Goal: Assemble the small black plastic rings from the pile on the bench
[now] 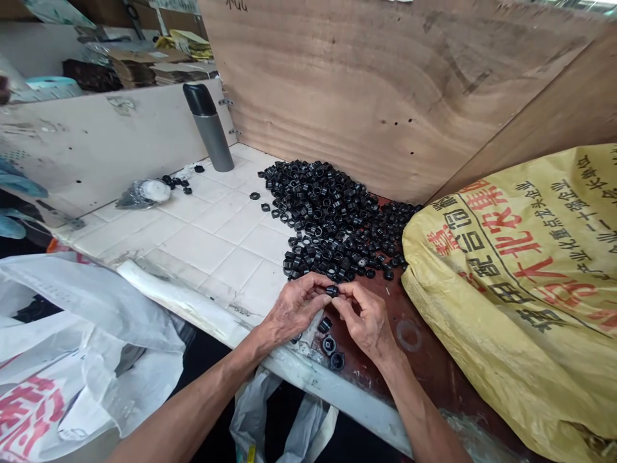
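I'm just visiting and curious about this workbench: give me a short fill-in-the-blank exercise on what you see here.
1. The left hand and right hand pinch one small black part between their ____.
2. The woven sack to the right of the heap of black parts is ____ with red print.
3. The flask with a black cap stands on ____ tiles.

Missing words: fingers; yellow; white.
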A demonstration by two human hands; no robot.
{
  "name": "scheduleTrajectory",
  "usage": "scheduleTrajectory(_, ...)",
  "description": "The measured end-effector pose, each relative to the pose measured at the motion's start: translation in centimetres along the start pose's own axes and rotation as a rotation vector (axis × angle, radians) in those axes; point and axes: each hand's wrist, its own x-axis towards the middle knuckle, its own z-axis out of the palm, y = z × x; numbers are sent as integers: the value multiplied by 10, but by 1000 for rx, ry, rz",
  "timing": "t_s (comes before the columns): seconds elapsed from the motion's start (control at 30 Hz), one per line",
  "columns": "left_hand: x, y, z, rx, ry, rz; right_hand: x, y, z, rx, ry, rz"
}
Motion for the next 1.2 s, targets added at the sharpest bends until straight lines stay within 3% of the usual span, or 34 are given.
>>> scheduleTrajectory(0.1, -1, -1, -4, 90, -38, 35, -2, 1, -1, 25, -59, 95)
scheduleTrajectory(0.27, -1, 3, -9, 411, -224, 180, 2, 9, -15, 28, -340, 215)
scheduleTrajectory(0.3, 0, 4, -8, 467, -262, 182, 4, 12, -18, -1, -318, 223)
scheduleTrajectory(0.37, 3, 5, -4, 528, -264, 143, 9, 19, -22, -92, -132, 231)
scheduleTrajectory(0.47, 11, 0, 4, 579, -119, 107, 13, 28, -21, -229, 108, 153)
scheduleTrajectory(0.6, 18, -13, 12, 701, -46, 195, 13, 37, -14, -295, 85, -6)
scheduleTrajectory(0.73, 17, -19, 12, 751, -67, 197, 15, 42, -13, -281, 178, 20)
scheduleTrajectory(0.87, 15, -19, 12, 728, -42, 222, 18, 44, -14, -373, 91, -56)
scheduleTrajectory(1.03, 15, -19, 13, 681, -75, 244, 17, 41, -12, -452, 92, -22)
scheduleTrajectory(1.13, 13, -17, 12, 633, -57, 209, 15, 38, -13, -364, 108, 4)
scheduleTrajectory(1.2, 12, -15, 12, 565, -7, 144, 13, 35, -15, -179, 130, 73)
